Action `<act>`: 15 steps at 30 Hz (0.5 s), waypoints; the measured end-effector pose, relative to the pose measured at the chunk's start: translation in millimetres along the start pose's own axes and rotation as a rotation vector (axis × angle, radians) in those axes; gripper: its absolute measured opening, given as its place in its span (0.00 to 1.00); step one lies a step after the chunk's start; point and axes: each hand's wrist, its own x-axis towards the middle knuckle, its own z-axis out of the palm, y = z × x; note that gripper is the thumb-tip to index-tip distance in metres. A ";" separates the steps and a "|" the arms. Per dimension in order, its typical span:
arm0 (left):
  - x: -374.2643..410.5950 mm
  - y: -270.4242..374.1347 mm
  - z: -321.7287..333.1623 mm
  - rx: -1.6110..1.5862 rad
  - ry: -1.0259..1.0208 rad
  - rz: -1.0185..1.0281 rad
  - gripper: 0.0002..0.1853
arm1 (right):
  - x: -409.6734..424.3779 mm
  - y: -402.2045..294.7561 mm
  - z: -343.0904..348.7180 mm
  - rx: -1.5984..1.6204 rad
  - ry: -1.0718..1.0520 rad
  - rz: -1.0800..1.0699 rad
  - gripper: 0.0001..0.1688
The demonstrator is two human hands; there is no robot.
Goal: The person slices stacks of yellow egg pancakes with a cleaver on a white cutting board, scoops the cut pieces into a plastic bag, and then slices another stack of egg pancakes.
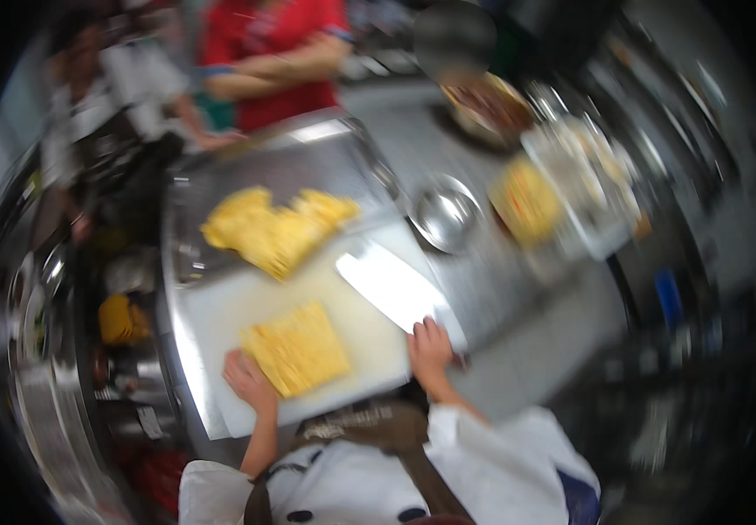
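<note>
A white cutting board [378, 341] lies before me, its far part over a metal tray [187, 197]. Near its front left sits a squarish yellow slab of food [299, 351], ridged on top; blur hides exactly what it is. My left hand [250, 382] is at the slab's left edge, fingers bent against it. A broad cleaver [391, 282] lies flat along the board's right side. My right hand [430, 351] touches its blade near the handle end; blur hides how firmly. Farther back, a notched yellow piece of similar food [279, 226] spans board and tray.
Right of the tray stand a round metal bowl [446, 213], a yellow block [527, 200], a white container [587, 190] and a basin of brownish food [489, 108]. Across the table is a person in red [279, 65]; another in white [115, 98] stands at the left.
</note>
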 end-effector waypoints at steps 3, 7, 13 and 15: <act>-4.4 -1.9 4.3 -0.004 -0.038 -0.004 0.16 | -10.1 1.2 -3.5 0.038 0.035 0.043 0.14; -0.8 -9.0 2.0 0.000 -0.056 -0.007 0.17 | -12.0 -0.3 -6.0 0.045 0.010 0.086 0.14; 3.1 -19.1 16.0 0.000 0.069 0.068 0.14 | -18.3 4.5 -3.7 -0.010 -0.033 0.078 0.14; 1.1 -7.2 5.9 -0.030 0.016 0.067 0.13 | -19.9 1.4 -6.1 0.068 -0.016 0.092 0.14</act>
